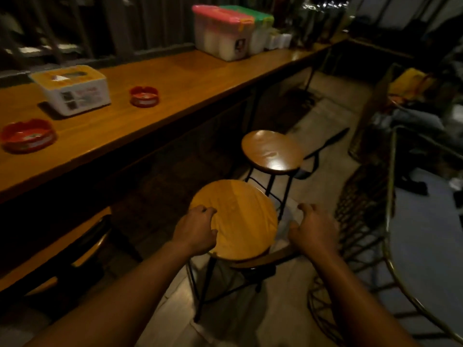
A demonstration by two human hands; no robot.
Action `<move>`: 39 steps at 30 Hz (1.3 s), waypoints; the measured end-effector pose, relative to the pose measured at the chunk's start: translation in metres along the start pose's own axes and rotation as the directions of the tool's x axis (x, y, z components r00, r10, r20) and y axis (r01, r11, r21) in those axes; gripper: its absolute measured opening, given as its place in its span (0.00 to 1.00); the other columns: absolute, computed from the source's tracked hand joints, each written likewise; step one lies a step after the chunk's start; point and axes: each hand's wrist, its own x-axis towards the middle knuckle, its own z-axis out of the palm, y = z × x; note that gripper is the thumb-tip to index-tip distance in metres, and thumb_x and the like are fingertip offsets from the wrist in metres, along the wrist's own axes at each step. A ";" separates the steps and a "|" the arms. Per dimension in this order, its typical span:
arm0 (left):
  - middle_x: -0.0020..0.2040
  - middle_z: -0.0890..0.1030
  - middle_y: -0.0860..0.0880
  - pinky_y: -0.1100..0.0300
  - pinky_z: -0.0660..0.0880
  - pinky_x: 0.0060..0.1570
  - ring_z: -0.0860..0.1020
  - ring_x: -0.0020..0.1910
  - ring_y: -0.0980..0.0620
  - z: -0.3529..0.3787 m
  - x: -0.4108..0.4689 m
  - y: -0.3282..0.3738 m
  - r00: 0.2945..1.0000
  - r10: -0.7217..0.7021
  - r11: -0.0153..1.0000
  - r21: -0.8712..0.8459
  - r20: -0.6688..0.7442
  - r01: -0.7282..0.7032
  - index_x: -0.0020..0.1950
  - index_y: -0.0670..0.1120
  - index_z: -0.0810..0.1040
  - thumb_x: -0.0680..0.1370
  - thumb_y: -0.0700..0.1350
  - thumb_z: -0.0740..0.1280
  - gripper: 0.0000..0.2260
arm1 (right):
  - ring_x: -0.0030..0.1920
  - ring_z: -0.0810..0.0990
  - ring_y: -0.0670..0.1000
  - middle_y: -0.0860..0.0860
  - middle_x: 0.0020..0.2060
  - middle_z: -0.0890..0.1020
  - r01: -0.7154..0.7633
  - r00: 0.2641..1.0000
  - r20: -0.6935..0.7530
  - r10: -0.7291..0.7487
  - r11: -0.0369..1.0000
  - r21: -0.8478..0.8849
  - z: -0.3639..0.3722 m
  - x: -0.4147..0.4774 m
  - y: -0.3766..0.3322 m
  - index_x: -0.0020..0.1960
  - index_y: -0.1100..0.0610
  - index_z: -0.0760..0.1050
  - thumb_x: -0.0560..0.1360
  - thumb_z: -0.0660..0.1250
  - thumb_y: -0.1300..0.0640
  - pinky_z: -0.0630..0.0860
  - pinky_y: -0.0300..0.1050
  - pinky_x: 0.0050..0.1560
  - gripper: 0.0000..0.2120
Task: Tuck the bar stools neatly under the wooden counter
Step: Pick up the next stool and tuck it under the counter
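Observation:
The wooden counter [160, 113] runs from the near left to the far right. A bar stool with a round wooden seat [240, 216] and black metal legs stands just in front of me, out from the counter. My left hand [198, 231] grips the seat's left rim, fingers curled over the edge. My right hand [313, 229] is curled to the right of the seat, a small gap away, above a curved wooden piece [265, 260]; whether it holds anything is unclear. A second stool [273, 151] stands further on, also out from the counter. A third seat [62, 249] sits partly under the counter at left.
On the counter are two red ashtrays [27, 136] [144, 96], a tissue box [72, 88], and lidded plastic boxes [223, 33]. A metal-rimmed round table [426, 241] and wire chair frames [355, 221] crowd the right side. Pale floor [323, 116] runs between.

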 end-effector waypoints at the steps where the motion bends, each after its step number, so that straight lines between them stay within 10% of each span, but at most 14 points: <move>1: 0.69 0.72 0.45 0.48 0.73 0.60 0.72 0.65 0.42 0.010 0.007 0.003 0.999 -0.028 1.000 -0.013 0.028 0.029 0.72 0.50 0.68 0.74 0.53 0.69 0.28 | 0.59 0.74 0.62 0.59 0.62 0.76 -0.106 0.994 0.017 0.106 0.994 0.020 0.001 -0.003 0.012 0.65 0.55 0.72 0.68 0.69 0.50 0.72 0.56 0.57 0.26; 6: 0.72 0.67 0.40 0.46 0.72 0.61 0.70 0.66 0.37 0.053 0.042 0.000 0.956 -0.278 0.943 -0.163 0.092 0.290 0.76 0.46 0.60 0.74 0.52 0.70 0.33 | 0.51 0.75 0.59 0.57 0.54 0.74 -0.636 0.771 0.387 0.506 0.575 0.514 0.005 -0.023 0.029 0.65 0.60 0.67 0.72 0.69 0.56 0.76 0.56 0.54 0.24; 9: 0.73 0.63 0.38 0.45 0.73 0.61 0.70 0.66 0.35 0.082 0.060 -0.009 0.885 -0.443 0.838 -0.285 0.144 0.465 0.78 0.46 0.53 0.75 0.50 0.70 0.37 | 0.46 0.77 0.60 0.56 0.45 0.76 -0.800 0.571 0.717 0.399 0.073 0.596 0.018 -0.027 0.023 0.46 0.56 0.72 0.72 0.66 0.62 0.79 0.65 0.52 0.04; 13: 0.77 0.55 0.37 0.38 0.72 0.62 0.67 0.68 0.32 0.117 0.075 -0.017 0.837 -0.512 0.747 -0.380 0.196 0.546 0.78 0.53 0.43 0.72 0.51 0.74 0.47 | 0.39 0.77 0.59 0.58 0.41 0.73 -0.772 0.559 0.783 0.273 -0.172 0.612 0.040 -0.018 0.027 0.46 0.60 0.70 0.66 0.61 0.69 0.79 0.56 0.43 0.10; 16: 0.78 0.45 0.39 0.37 0.68 0.65 0.60 0.72 0.31 0.133 0.084 -0.017 0.791 -0.578 0.660 -0.455 0.200 0.597 0.78 0.57 0.41 0.69 0.48 0.78 0.52 | 0.37 0.76 0.58 0.56 0.38 0.73 -0.748 0.587 0.773 0.242 -0.204 0.632 0.047 -0.018 0.035 0.43 0.61 0.70 0.65 0.61 0.71 0.78 0.55 0.41 0.10; 20: 0.75 0.57 0.35 0.34 0.73 0.58 0.64 0.69 0.31 0.139 0.090 -0.025 0.689 -0.670 0.494 -0.527 0.276 0.692 0.76 0.62 0.37 0.65 0.41 0.80 0.59 | 0.34 0.78 0.56 0.55 0.32 0.76 -0.706 0.628 0.760 0.167 -0.287 0.647 0.048 -0.019 0.037 0.42 0.62 0.73 0.64 0.61 0.73 0.81 0.52 0.38 0.10; 28: 0.71 0.65 0.35 0.44 0.78 0.47 0.70 0.65 0.32 0.123 0.101 -0.061 0.672 -0.701 0.437 -0.602 0.239 0.669 0.79 0.55 0.41 0.69 0.35 0.76 0.53 | 0.39 0.77 0.59 0.57 0.37 0.75 -0.714 0.666 0.743 0.062 -0.235 0.659 0.055 0.018 0.002 0.41 0.62 0.74 0.56 0.65 0.66 0.80 0.53 0.39 0.14; 39: 0.75 0.57 0.34 0.38 0.69 0.63 0.63 0.70 0.32 0.082 0.137 -0.126 0.616 -0.773 0.456 -0.539 0.155 0.708 0.79 0.49 0.44 0.71 0.42 0.77 0.49 | 0.41 0.76 0.58 0.57 0.36 0.74 -0.763 0.645 0.764 -0.025 -0.074 0.642 0.084 0.101 -0.079 0.38 0.61 0.73 0.59 0.64 0.66 0.79 0.52 0.37 0.07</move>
